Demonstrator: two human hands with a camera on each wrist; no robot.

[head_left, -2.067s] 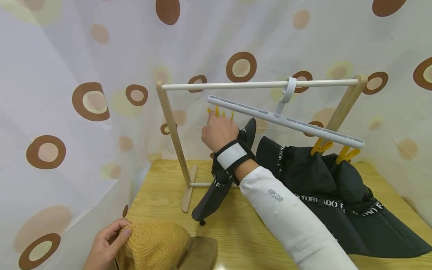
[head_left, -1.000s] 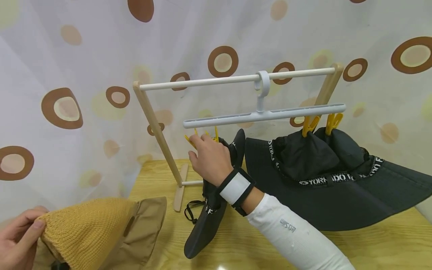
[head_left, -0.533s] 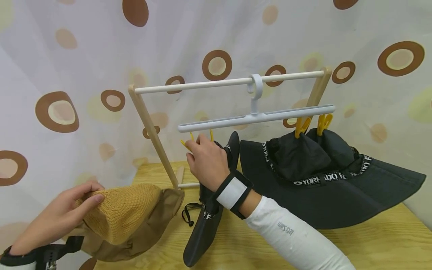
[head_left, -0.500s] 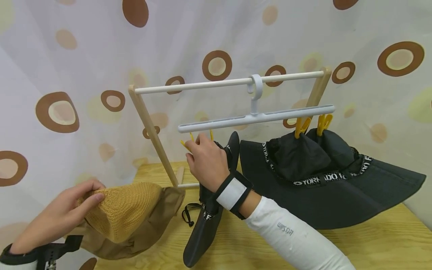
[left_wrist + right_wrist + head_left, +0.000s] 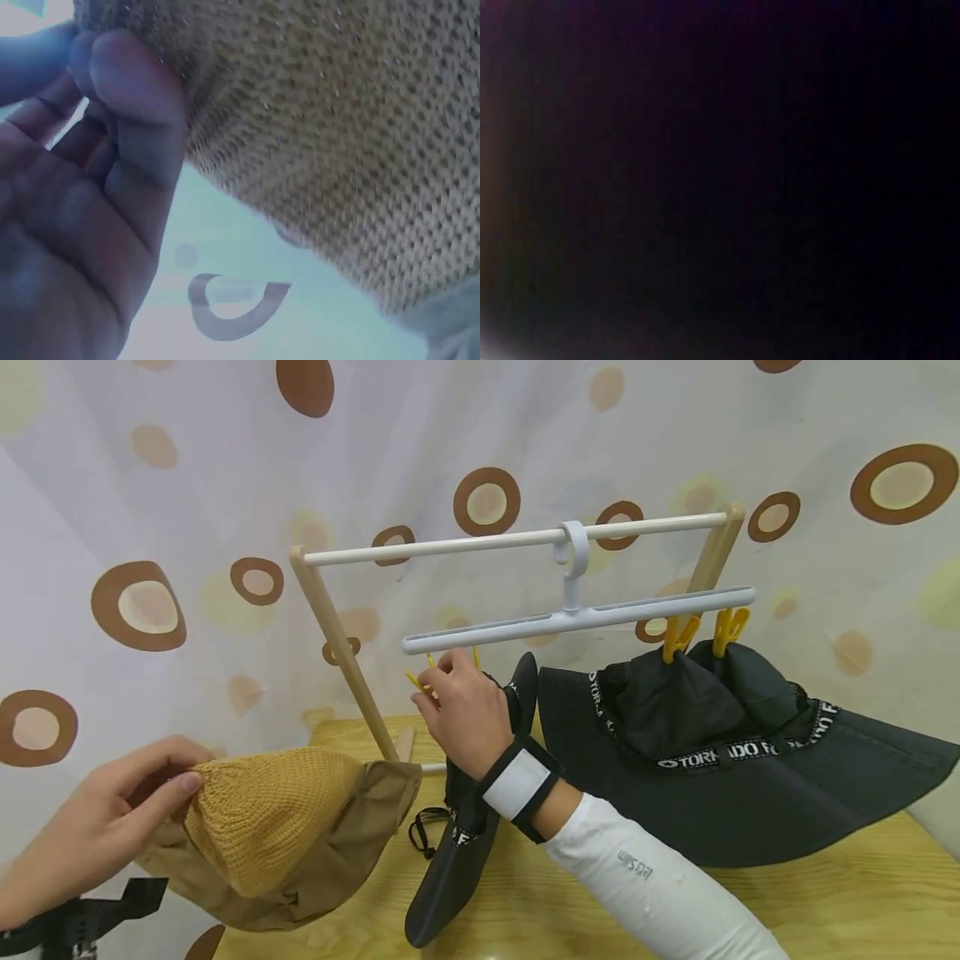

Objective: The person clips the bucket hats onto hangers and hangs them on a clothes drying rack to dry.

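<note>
In the head view my left hand (image 5: 105, 818) pinches the crown of a yellow knit hat (image 5: 270, 810) with a wide brown brim, held up at the left of the rack. The left wrist view shows thumb and fingers on the knit (image 5: 322, 135). My right hand (image 5: 472, 714) is below the left end of a white hanger (image 5: 487, 632), its fingers curled at a yellow clothespin (image 5: 416, 682); its fingertips are partly hidden. A black hat (image 5: 442, 893) hangs edge-on under this hand. Two yellow clothespins (image 5: 678, 639) hold another black hat (image 5: 750, 802) at the hanger's right end.
The hanger hooks over the white bar (image 5: 450, 550) of a wooden rack (image 5: 337, 643) on a wood-grain table (image 5: 570, 918). A black cord (image 5: 420, 831) dangles by the edge-on hat. A patterned curtain (image 5: 375, 443) covers the back. The right wrist view is almost black.
The left hand has lifted the knit hat off the table, up beside the rack. The hanger's left end has dropped; it now tilts slightly the other way. The right hand stays at the left-end clothespins.
</note>
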